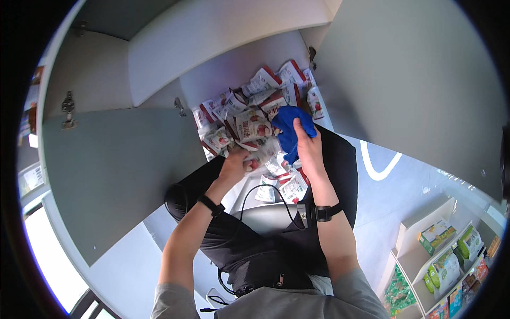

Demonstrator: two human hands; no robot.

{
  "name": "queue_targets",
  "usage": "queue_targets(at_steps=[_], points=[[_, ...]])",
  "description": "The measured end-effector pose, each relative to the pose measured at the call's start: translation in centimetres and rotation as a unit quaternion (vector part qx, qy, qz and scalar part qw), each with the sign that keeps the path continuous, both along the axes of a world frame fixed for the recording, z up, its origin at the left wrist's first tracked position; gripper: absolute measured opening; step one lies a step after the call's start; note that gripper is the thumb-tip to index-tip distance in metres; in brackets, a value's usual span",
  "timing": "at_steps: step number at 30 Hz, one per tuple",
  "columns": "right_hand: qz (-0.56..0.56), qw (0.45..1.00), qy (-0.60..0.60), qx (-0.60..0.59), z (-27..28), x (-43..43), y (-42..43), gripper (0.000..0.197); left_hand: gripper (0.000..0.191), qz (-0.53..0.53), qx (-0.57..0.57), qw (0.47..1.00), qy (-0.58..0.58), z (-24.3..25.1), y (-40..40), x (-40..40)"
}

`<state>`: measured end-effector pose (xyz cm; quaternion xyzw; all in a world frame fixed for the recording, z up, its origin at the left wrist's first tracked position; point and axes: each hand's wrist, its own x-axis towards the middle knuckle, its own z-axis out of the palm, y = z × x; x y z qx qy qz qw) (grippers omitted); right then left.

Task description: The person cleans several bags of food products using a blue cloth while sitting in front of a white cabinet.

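Red-and-white plastic snack packets [253, 125] lie heaped on the bottom of a low cabinet and in front of my lap. A blue cloth [290, 127] is bunched in my right hand [310, 149], above the right part of the heap. My left hand [235, 165] is at the near left of the packets, its fingers around the edge of a clear-fronted packet [255, 164]; the fingertips are partly hidden. More packets [294, 187] lie below, between my knees. Black bands circle both wrists.
Two grey cabinet doors stand open, one at left [123, 171] and one at right [414, 87]. A white shelf board [231, 36] runs above the packets. At lower right stands a display rack [418, 275] with packaged goods. A black cable loops over my lap.
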<state>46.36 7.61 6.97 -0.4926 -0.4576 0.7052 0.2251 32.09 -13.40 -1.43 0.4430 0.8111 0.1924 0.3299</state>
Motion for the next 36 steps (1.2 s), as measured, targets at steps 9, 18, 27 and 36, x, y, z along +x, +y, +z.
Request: queue_targets(at_steps=[9, 18, 27, 36], points=[[0.099, 0.993, 0.013, -0.057, 6.4, 2.6, -4.8, 0.054, 0.024, 0.257, 0.205, 0.902, -0.280, 17.9, 0.1, 3.8], [0.243, 0.852, 0.165, 0.433, 16.3, 5.7, -13.4, 0.049, 0.078, 0.298, 0.398, 0.744, -0.447, 23.8, -2.8, 8.0], [0.351, 0.720, 0.113, 0.588, 22.9, 2.6, -12.5, 0.052, 0.044, 0.358, 0.326, 0.664, -0.569, 26.0, -7.4, 10.6], [0.382, 0.719, 0.085, 0.575, 24.6, 1.7, -15.6, 0.060, 0.055, 0.468, 0.289, 0.661, -0.511, 28.7, -8.1, 8.6]])
